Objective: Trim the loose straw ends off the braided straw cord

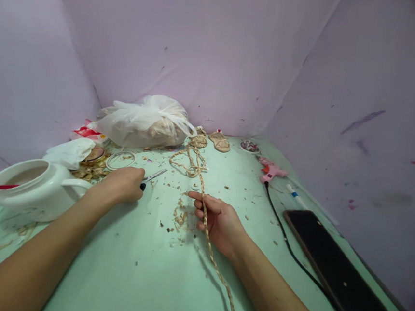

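A long braided straw cord (207,230) runs from a loose coil near the back of the table down past the front edge of view. My right hand (219,222) is closed on it, pinching it between thumb and fingers with the index finger pointing left. To the left, my left hand (127,185) is closed around the dark handles of small scissors (155,175), whose metal blades point right and away. Dry straw scraps (180,216) lie on the table between the two hands.
At left stand a white pitcher (36,198) and a tape ring (120,160). Behind are a stuffed plastic bag (148,123), small woven slippers (220,141) and a dish of beads (249,146). At right lie a pink glue gun (272,171), its black cord and a phone (336,263).
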Available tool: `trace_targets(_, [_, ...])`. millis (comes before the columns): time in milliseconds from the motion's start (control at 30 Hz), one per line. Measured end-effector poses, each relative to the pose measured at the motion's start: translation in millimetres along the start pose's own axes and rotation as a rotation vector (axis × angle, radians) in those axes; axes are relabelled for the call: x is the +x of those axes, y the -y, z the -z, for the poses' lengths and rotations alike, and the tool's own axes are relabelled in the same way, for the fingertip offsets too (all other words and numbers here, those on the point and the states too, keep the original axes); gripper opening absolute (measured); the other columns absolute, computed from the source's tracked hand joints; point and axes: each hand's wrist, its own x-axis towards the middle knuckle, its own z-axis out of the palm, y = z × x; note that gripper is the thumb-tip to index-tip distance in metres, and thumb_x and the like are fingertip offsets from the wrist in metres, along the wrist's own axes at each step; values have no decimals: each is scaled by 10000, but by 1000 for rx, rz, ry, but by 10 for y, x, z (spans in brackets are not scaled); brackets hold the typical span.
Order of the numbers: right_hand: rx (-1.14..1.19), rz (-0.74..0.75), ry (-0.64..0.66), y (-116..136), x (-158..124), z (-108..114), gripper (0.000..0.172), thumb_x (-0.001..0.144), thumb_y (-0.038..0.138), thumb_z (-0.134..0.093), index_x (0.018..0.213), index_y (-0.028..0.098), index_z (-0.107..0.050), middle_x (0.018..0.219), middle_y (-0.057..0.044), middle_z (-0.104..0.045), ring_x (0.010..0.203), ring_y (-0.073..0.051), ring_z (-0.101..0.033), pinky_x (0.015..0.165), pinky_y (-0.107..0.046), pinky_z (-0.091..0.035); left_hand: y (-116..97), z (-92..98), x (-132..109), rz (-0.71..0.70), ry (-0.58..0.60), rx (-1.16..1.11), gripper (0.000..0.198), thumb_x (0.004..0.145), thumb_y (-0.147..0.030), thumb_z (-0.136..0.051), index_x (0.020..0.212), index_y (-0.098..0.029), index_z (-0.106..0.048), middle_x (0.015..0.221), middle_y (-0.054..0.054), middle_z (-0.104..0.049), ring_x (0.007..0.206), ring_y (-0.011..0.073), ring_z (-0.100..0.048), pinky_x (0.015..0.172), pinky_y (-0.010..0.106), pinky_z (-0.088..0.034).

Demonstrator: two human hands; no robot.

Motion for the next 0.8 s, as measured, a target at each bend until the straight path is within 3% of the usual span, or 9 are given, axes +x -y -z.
trace_targets(100, [-88, 50, 5, -4, -9, 1, 147, 695, 175, -615, 814, 106, -668, 559, 23, -481, 454, -48, -413, 387, -160, -363, 13, 8, 26, 1, 12, -2, 309, 535, -205, -486, 819, -191, -604, 835, 153, -634, 739, 296, -575, 532, 309, -364])
trace_targets(333, [-75, 104, -165, 30, 50, 70, 122, 640, 150, -682, 749, 102, -658, 586, 4, -570, 472, -45, -499, 451, -155, -429, 87, 158, 25, -27, -23, -160, 403, 559, -218, -492, 945, -217, -606, 907, 90, -649, 790, 256, -572, 593, 276, -375])
trace_targets(533, [-31, 117, -178, 51, 86, 96, 98, 660, 118, -661, 754, 98, -644, 568, 11, -560, 471, -45, -506, 455, -148, -449, 131, 238, 21, -8, -16, -428, 325, 573, -159, -532, 886, -192, -615, 672, 3, -659, 617, 166, -541, 526, 213, -353])
trace_targets(667, [-23, 132, -191, 58, 87, 93, 83, 672, 76, -624, 750, 96, -644, 562, 10, -558, 487, -50, -508, 475, -152, -456, 47, 285, -34, 23, -124, -729, 346, 563, -166, -604, 908, -177, -610, 579, -9, -626, 530, 132, -508, 482, 199, -341])
trace_targets(800, [-15, 139, -192, 52, 86, 97, 131, 641, 47, -618, 751, 110, -651, 573, 5, -579, 515, -59, -525, 528, -166, -472, -61, 320, -120, -45, -196, -1006, 422, 551, -261, -673, 960, -169, -616, 506, -12, -581, 468, 105, -452, 452, 195, -330])
